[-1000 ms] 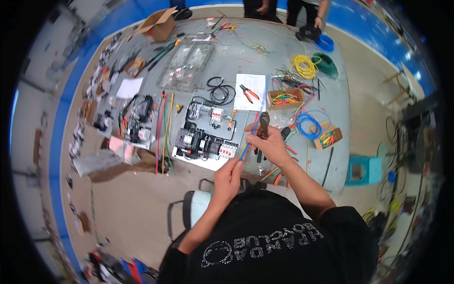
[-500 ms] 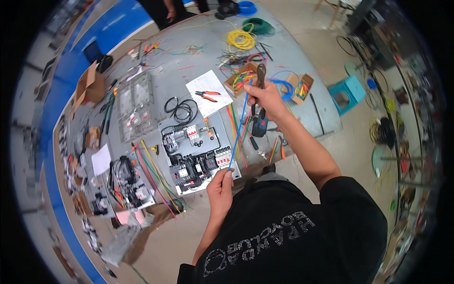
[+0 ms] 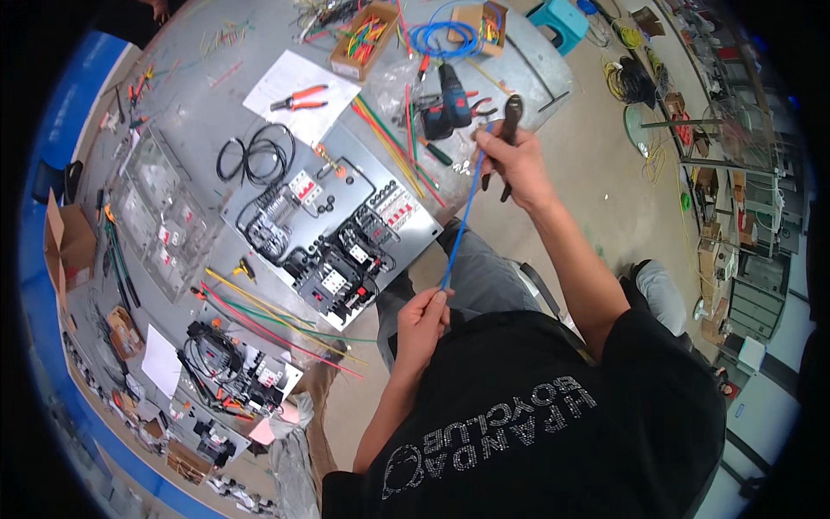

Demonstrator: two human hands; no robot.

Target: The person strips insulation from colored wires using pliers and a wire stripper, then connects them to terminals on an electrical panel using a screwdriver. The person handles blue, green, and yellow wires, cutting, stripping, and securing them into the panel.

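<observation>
A straight blue wire [image 3: 468,206] is stretched between my hands, running slantwise in front of my lap. My left hand [image 3: 421,325] pinches its lower end between thumb and fingers. In my right hand [image 3: 522,169] are dark pliers [image 3: 513,111], head upward and handles below the fingers; the same hand grips the wire's upper end between thumb and forefinger. To the left of the wire, a metal mounting plate [image 3: 421,235] on the table carries black contactors [image 3: 335,278], red-and-white breakers [image 3: 305,188] and black wiring.
Beyond the plate lie a cordless drill [image 3: 453,97], orange-handled pliers [image 3: 300,99] on paper, and a blue wire coil [image 3: 443,38]. Cut coloured wires [image 3: 389,138] lie beside the plate. A second wired assembly [image 3: 216,355] is at left. A turquoise stool [image 3: 558,24] stands beyond the table.
My view has swung to the right and down. Both hands, still holding the wire, have come away from above the table to beside its near edge. The pliers stay in my right hand.
</observation>
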